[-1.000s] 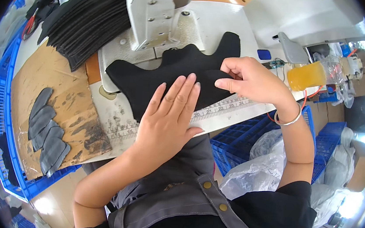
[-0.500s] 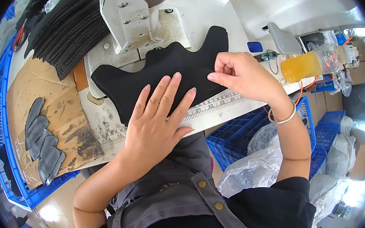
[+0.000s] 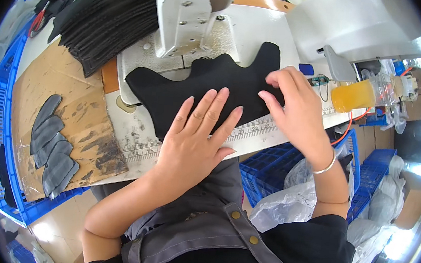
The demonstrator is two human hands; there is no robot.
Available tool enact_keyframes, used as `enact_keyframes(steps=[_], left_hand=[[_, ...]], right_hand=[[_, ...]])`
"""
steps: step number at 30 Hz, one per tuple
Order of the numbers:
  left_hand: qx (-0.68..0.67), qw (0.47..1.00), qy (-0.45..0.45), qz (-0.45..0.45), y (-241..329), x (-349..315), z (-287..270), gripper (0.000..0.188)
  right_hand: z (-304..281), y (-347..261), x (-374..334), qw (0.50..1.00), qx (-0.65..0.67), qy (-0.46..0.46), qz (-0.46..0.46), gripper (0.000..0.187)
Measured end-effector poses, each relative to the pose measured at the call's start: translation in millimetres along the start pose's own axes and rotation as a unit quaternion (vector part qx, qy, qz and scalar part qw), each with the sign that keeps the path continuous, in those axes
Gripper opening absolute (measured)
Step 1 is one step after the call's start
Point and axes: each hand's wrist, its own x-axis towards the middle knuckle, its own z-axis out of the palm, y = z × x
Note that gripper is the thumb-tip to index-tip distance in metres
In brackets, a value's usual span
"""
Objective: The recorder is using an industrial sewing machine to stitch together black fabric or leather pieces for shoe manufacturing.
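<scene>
Left hand (image 3: 192, 144) flat on black fabric (image 3: 221, 74), fingers slightly spread; right hand (image 3: 297, 112) half-open over its edge, contact unclear.

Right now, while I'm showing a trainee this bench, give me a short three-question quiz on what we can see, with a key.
1. Where does the left hand lie?
A) On the cardboard sheet
B) Palm down on the black fabric piece
C) Around the bottle of yellow liquid

2. True or false: the fanned gray pieces lie on the cardboard sheet.

3. Fill in: the thumb tip and forefinger tip of the right hand are ____ (touching or apart).

Key: 1. B; 2. true; 3. apart.
</scene>
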Motion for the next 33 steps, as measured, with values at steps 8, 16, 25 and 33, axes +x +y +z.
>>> enact_keyframes(steps=[8, 16, 25, 33], left_hand=[[0.051, 0.996, -0.003, -0.067, -2.8, -18.7, -13.6, 0.083], [0.127, 0.991, -0.018, -0.034, -14.9, -7.7, -39.2, 0.062], [0.164, 0.974, 0.158, 0.004, -12.3, -24.4, -93.1, 0.047], [0.26, 0.894, 0.333, -0.15, -74.7, -108.7, -195.6, 0.042]], right_hand=[[14.3, 7.8, -12.2, 0.984, -0.063, -0.12, -0.116, 0.069], [-8.0, 28.2, 21.4, 0.901, -0.191, -0.08, -0.381, 0.049], [-71.4, -46.8, 8.6, 0.914, -0.169, 0.125, -0.347, 0.03], [10.7, -27.1, -13.0, 0.95, 0.135, 0.178, -0.218, 0.038]])
